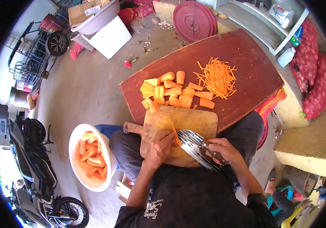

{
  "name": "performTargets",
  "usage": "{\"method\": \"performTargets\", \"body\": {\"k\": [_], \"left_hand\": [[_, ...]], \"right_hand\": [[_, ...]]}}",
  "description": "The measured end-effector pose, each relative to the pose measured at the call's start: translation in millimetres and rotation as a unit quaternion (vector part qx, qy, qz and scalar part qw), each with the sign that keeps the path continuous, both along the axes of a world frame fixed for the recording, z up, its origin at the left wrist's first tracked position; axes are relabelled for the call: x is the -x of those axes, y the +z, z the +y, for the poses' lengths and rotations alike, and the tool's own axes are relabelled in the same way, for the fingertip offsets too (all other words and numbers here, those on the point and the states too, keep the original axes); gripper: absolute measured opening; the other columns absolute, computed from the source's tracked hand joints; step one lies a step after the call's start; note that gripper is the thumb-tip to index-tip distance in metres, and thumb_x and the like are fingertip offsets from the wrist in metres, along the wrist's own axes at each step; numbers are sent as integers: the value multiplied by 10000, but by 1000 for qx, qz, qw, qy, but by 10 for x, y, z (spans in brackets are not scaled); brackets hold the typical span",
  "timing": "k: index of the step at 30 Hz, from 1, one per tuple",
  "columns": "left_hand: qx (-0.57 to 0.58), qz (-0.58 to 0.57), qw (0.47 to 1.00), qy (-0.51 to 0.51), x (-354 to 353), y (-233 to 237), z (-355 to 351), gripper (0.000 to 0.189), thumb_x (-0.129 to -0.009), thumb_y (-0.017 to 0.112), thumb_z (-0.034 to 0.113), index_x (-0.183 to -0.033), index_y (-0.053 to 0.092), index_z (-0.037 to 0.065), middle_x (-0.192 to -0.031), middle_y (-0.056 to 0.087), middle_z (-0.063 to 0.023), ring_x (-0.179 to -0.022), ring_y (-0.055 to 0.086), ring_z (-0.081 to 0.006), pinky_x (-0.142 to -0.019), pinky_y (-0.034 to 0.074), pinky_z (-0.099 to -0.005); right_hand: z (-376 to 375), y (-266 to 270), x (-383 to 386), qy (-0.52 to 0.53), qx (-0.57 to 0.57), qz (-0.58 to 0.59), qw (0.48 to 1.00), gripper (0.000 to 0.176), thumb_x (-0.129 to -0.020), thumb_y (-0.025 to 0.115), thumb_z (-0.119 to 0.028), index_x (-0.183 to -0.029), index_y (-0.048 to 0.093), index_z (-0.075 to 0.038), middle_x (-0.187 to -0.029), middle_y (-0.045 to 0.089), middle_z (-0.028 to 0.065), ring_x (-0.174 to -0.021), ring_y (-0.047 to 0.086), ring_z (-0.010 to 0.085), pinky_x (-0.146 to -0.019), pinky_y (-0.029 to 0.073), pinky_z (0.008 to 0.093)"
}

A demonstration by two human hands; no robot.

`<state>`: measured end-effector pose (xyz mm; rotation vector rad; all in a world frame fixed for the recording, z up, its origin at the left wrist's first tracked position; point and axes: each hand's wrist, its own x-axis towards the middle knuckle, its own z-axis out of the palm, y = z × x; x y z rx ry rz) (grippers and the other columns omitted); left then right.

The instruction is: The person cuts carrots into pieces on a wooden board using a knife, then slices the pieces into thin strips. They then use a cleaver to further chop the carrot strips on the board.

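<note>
My right hand (223, 151) is wrapped round the dark handle of a broad cleaver (195, 146), whose blade lies low over a wooden cutting board (159, 117). Beside the blade, my left hand (162, 146) has its fingers bent together on the board, and thin orange carrot strips (176, 136) stick out between fingertips and blade. The piece under the fingers is mostly hidden. Beyond the board, carrot chunks (173, 90) lie on a red table (246, 57), with a pile of carrot sticks (218, 78) to their right.
A white tub (72, 152) of carrot pieces stands at the left, near my knee. Further left is a motorcycle (30, 159). Red mesh sacks (318, 87) and a metal shelf (258, 22) are at the right. Another person's foot (271, 182) shows at lower right.
</note>
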<state>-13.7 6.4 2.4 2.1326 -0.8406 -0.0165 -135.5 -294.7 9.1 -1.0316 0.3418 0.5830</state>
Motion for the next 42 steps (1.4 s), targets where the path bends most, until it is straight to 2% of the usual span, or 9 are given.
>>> {"method": "performTargets", "body": {"k": [11, 18, 23, 26, 29, 33, 38, 39, 42], "left_hand": [[-17, -208, 973, -97, -807, 273, -1131, 342, -841, 695, -34, -1170, 772, 13, -1176, 664, -204, -1082, 648, -392, -912, 550, -490], [-3, -328, 932, -155, -1410, 635, -2279, 312, -852, 703, 18, -1152, 783, 42, -1224, 668, -144, -1138, 626, -343, -972, 499, -505], [-160, -319, 922, -151, -1427, 175, -2451, 458, -878, 701, 59, -1335, 730, 46, -1309, 663, -105, -1217, 626, -284, -1069, 423, -579], [-70, -341, 929, -128, -1263, 199, -2527, 516, -822, 733, 2, -1336, 721, 45, -1310, 678, -94, -1273, 613, -299, -1071, 406, -563], [-147, -374, 904, -145, -1232, 148, -2512, 530, -844, 734, 17, -1373, 710, 55, -1331, 678, -110, -1300, 605, -314, -1075, 396, -590], [-162, -361, 906, -151, -1294, 171, -2319, 492, -853, 749, 31, -1343, 718, 59, -1342, 692, -118, -1289, 617, -325, -1072, 390, -608], [-72, -225, 966, -107, -1168, 389, -1670, 417, -869, 793, 66, -1282, 736, 60, -1202, 745, -108, -1151, 686, -327, -1026, 434, -512], [-37, -218, 971, -95, -1140, 463, -1474, 336, -871, 819, 51, -1202, 764, 28, -1083, 759, -128, -978, 718, -351, -894, 505, -451], [-29, -23, 998, -49, -992, 443, -774, 229, -866, 830, 45, -1082, 777, -10, -974, 733, -168, -875, 713, -370, -774, 549, -452]], "right_hand": [[-681, 300, -201, -131, 49, -63, 988, 379, -1076, 666, -227, -1301, 673, 77, -849, 697, 108, -476, 595, 139, -410, 460, 281], [-1115, 447, -570, -310, 103, -159, 932, 381, -1096, 669, -258, -1290, 676, 70, -796, 687, 85, -449, 566, 106, -382, 413, 260], [-1230, 319, -633, -336, 150, -174, 913, 315, -1100, 665, -244, -1268, 702, 20, -780, 667, 34, -454, 558, 93, -394, 395, 258], [-1205, 273, -612, -326, 221, -180, 901, 272, -1103, 653, -227, -1230, 716, 5, -781, 648, 10, -471, 552, 80, -425, 394, 251], [-1117, 295, -595, -327, 251, -190, 891, 257, -1110, 640, -217, -1214, 712, 7, -784, 620, -11, -502, 545, 64, -469, 412, 244], [-1170, 252, -524, -346, 266, -216, 873, 355, -1120, 630, -257, -1307, 679, 40, -788, 621, 9, -469, 526, 71, -430, 406, 249], [-946, 333, -267, -232, 211, -158, 936, 349, -1105, 648, -268, -1270, 685, 38, -816, 640, 36, -485, 550, 90, -434, 425, 256], [-843, 335, -204, -207, 184, -132, 952, 334, -1103, 644, -252, -1269, 686, 35, -825, 646, 36, -497, 563, 94, -442, 426, 257], [-590, 286, -95, -138, 105, -74, 982, 361, -1102, 643, -234, -1315, 686, 55, -880, 672, 59, -521, 598, 111, -466, 464, 258]]}}
